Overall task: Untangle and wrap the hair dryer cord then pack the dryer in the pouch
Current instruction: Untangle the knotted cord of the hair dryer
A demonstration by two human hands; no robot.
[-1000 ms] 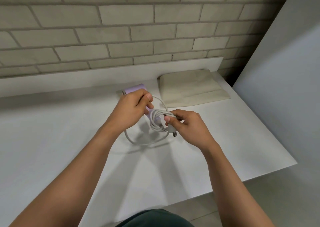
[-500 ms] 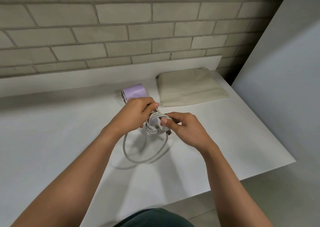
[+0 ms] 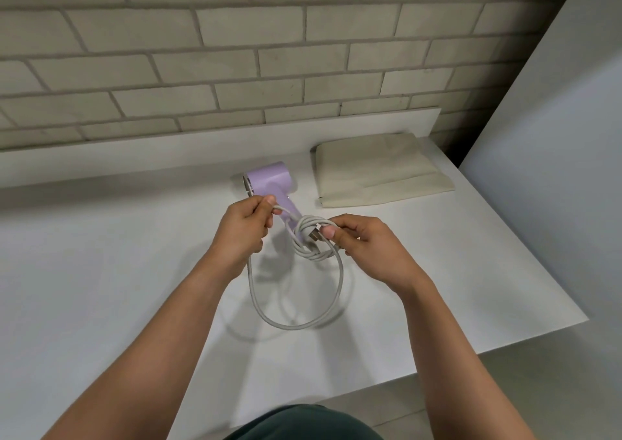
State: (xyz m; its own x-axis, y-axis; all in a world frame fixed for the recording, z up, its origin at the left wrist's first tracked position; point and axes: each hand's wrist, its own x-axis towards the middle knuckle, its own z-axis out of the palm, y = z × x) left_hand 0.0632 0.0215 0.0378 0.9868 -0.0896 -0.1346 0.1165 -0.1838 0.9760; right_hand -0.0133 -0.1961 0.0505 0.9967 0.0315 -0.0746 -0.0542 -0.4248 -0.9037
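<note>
Lilac dryer point(image 3: 269, 181); grey cord point(image 3: 296, 322) coiled, plug probably inside coil.

White counter point(image 3: 101, 271): beige pouch point(image 3: 380, 170) flat, back right corner.

A wall of pale grey-beige rectangular bricks point(image 3: 303, 36), laid in staggered rows with darker recessed joints, fills the upper part of the view. At its foot runs a low white upstand point(image 3: 134, 157), a flat strip standing against the bricks. From it a smooth matte white counter point(image 3: 101, 288) stretches toward the viewer, ending in a straight edge at the lower right. On the right rises a plain light grey flat panel point(image 3: 555, 137), with a dark narrow gap point(image 3: 451, 143) between it and the bricks. Below the counter's edge lies a light grey floor point(image 3: 538, 372). Soft light leaves faint, diffuse shadows on the counter.
</note>
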